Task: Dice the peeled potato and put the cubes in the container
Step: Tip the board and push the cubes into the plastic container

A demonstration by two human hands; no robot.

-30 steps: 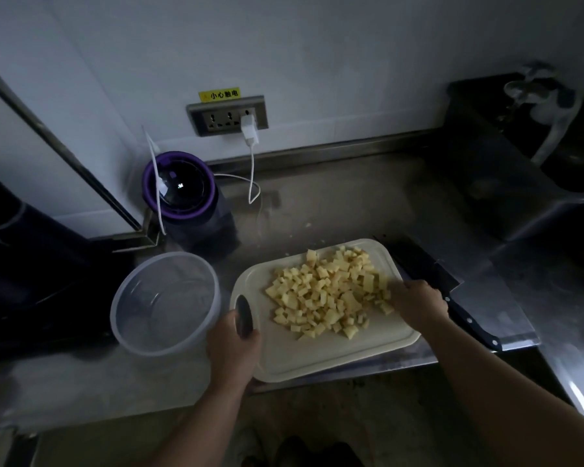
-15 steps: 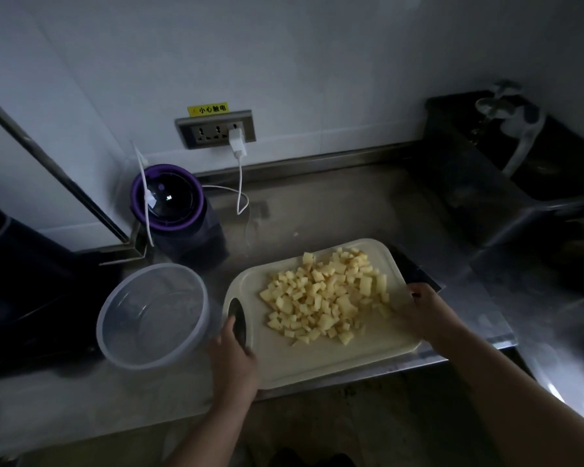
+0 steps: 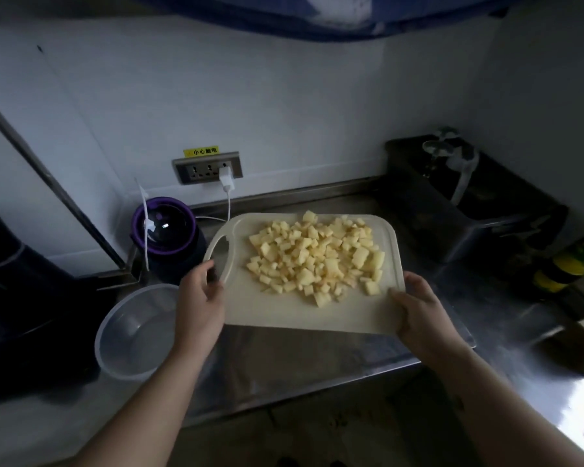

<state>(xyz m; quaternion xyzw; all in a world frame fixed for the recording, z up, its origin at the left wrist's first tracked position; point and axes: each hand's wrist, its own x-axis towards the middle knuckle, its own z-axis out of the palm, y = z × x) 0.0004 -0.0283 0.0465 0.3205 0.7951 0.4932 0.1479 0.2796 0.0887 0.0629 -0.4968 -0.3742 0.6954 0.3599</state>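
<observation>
Both hands grip the cutting board (image 3: 304,311): left hand (image 3: 199,298) clamped at its handle slot, right hand (image 3: 415,308) on the near corner. Potato cubes (image 3: 317,257) sit heaped on it. Tilt it slowly over the clear container (image 3: 132,335) at left, so none spill.

A dim kitchen, plainly. Both hands hold a white cutting board (image 3: 304,311) heaped with diced potato (image 3: 317,257) over a stainless steel counter (image 3: 300,358). Just left of the left hand (image 3: 199,298) sits a clear plastic bowl (image 3: 129,332), and beyond that hand a purple-rimmed appliance (image 3: 164,227). A wall socket (image 3: 208,167) with a white plug is farther back on the pale wall. Right of the right hand (image 3: 418,311) stand yellow-capped bottles (image 3: 567,267).
</observation>
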